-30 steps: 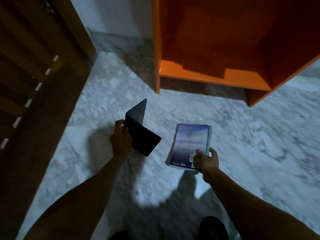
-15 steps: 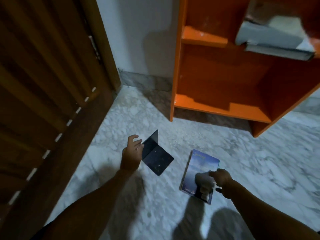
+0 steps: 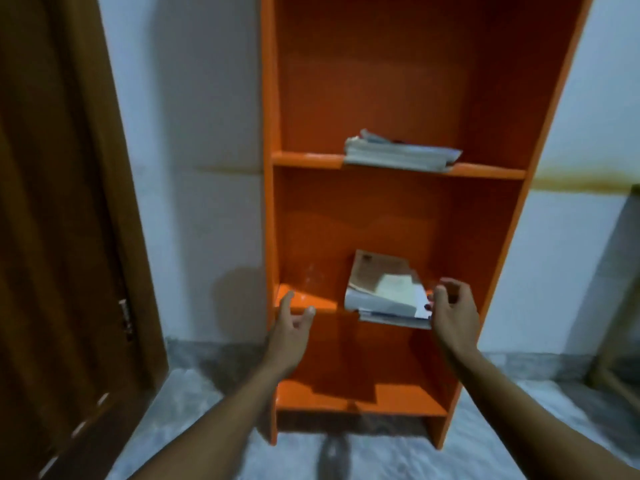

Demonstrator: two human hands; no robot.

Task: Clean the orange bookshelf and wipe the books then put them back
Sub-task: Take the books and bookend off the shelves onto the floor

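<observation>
The orange bookshelf stands upright against the white wall in the head view. A stack of books lies flat on its middle shelf, hanging a little over the front edge. Another flat stack of books lies on the shelf above. My left hand is raised in front of the middle shelf's left end, fingers loosely spread, holding nothing. My right hand is at the right side of the lower stack with fingers spread; whether it touches the books is unclear.
A brown wooden door fills the left side. Marble floor lies in front of the shelf. The bottom shelf holds nothing. A wooden furniture leg shows at the far right edge.
The view has risen from the floor to the bookshelf. My hands have let go of the dark folder and the blue book on the floor and moved up to the middle shelf.
</observation>
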